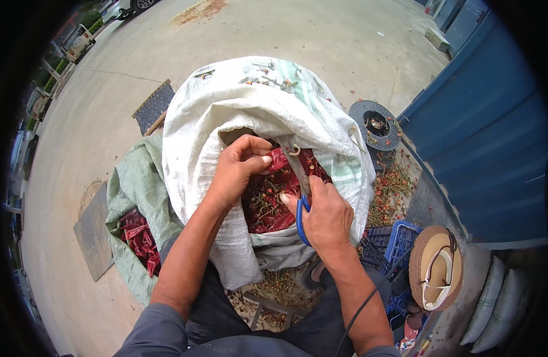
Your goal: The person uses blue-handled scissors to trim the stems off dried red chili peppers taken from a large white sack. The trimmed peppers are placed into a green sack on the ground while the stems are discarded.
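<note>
Between the thumb and fingers of my left hand (240, 167) is a dried red chili pepper (279, 159) with a curled pale stem. My right hand (326, 209) grips scissors (303, 196) with blue handles, their blades reaching up beside the stem end. Whether the blades touch the stem, I cannot tell. Both hands are over the mouth of a large white woven sack (189, 116) with rolled edges. Inside lie red dried chilies (274, 223) with many cut green stems (267, 196) on top. Several stem bits also lie on the sack's far side.
A green woven sack (135, 165) of dried chilies (140, 238) stands at left. To the right are a grey spool (375, 126), stem litter (392, 189), a blue plastic crate (401, 236), a straw hat (436, 267) and a blue metal wall (488, 129). A dark cable (367, 296) crosses my right forearm.
</note>
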### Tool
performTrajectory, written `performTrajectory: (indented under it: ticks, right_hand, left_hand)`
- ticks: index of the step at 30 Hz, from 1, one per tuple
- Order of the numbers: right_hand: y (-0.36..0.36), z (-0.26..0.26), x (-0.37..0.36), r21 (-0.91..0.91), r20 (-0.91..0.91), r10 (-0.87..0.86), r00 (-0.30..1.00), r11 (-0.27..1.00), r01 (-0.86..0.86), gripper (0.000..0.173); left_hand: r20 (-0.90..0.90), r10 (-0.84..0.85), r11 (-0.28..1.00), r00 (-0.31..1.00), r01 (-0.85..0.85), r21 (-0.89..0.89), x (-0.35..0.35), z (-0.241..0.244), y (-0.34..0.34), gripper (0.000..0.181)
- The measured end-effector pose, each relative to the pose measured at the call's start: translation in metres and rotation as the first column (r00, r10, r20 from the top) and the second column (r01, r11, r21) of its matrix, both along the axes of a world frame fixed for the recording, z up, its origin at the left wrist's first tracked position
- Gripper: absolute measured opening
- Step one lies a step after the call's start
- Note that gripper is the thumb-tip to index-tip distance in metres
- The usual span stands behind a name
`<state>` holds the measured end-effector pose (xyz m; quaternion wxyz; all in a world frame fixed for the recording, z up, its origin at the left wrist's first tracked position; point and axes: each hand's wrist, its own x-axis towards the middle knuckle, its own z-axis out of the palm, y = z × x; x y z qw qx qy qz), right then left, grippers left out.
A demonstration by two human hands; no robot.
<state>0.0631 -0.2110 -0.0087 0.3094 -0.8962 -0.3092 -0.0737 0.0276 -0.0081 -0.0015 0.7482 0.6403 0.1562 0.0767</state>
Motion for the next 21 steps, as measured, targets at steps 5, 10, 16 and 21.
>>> performTrajectory:
  ticks: [5,10,16,21]
  right_hand:
    - [0.001,-0.004,-0.004,-0.02,-0.065,0.044,0.997,0.999,-0.045,0.049]
    - [-0.004,-0.008,0.002,0.142,-0.226,0.111,0.968,0.987,-0.08,0.043]
    - [-0.015,0.007,0.0,0.606,-0.75,0.521,0.407,0.788,0.107,0.04]
    - [-0.017,0.004,-0.006,0.782,-0.611,0.777,0.154,0.562,0.267,0.043]
  left_hand:
    - [-0.075,-0.15,0.874,0.986,0.167,0.455,-0.002,-0.003,-0.011,0.038]
    - [-0.025,-0.2,0.701,0.979,0.161,0.695,0.001,-0.001,-0.015,0.023]
    - [0.129,-0.248,0.853,0.96,0.153,0.5,0.002,0.004,-0.016,0.016]
    - [0.164,-0.297,0.919,0.94,0.235,0.317,0.004,0.009,-0.018,0.018]
